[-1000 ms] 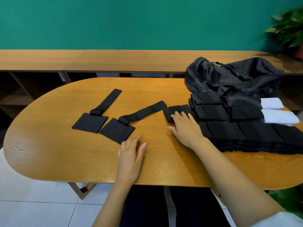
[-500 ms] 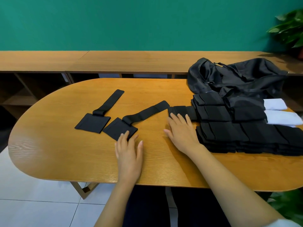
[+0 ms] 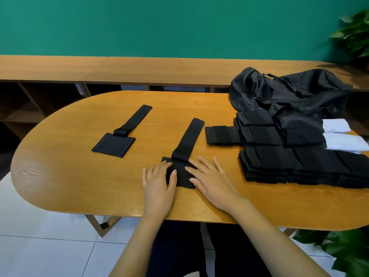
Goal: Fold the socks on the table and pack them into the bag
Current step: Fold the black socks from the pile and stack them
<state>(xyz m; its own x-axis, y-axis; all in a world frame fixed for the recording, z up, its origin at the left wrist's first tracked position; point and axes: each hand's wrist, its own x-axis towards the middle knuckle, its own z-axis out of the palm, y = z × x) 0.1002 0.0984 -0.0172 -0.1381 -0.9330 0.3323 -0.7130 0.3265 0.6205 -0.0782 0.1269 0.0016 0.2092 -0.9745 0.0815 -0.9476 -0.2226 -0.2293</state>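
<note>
Front edge of the table point(image 3: 79, 176): square folded end of the near sock point(image 3: 187, 140) lies mostly under the left hand point(image 3: 157, 182) and right hand point(image 3: 211, 180); its outline there is unreadable. Right end: the stack of folded socks point(image 3: 289, 162) runs out of the picture's right edge, as does the table. Layer count too dark to tell. White socks point(image 3: 335, 125): left ends covered by black fabric. Back right corner: bag point(image 3: 289, 90), lower part hidden behind the stack, opening indistinct.

A long wooden shelf unit point(image 3: 139, 68) runs along the room, its open compartments point(image 3: 30, 104) dark under the top. A teal wall point(image 3: 159, 25) rises right behind it. A leafy plant point(image 3: 353, 35) stands at its right end. White floor tiles point(image 3: 40, 246) spread in front of it, where a second plant point(image 3: 343, 250) grows low on the right.
</note>
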